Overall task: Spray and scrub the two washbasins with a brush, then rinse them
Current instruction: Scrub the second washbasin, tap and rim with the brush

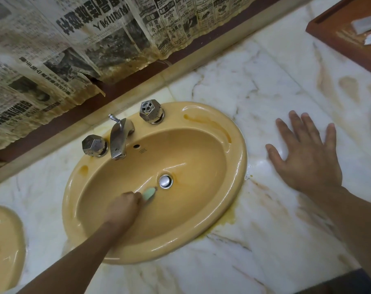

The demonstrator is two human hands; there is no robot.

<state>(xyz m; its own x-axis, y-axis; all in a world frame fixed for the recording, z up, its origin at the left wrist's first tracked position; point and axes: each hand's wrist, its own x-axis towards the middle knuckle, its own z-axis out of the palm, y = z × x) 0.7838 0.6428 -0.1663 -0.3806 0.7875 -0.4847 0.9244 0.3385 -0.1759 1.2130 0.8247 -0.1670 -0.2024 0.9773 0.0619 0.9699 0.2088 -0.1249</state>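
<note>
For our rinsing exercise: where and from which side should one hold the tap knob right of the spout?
Grip the tap knob by its flat side facets, from above: it stands upright on the washbasin rim; the right hand is free.

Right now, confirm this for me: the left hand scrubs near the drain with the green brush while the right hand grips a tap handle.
Not quite. The head view shows the right hand lying open and flat on the marble counter beside the basin, away from both tap handles. The rest stands: the left hand holds the green brush near the drain.
</note>
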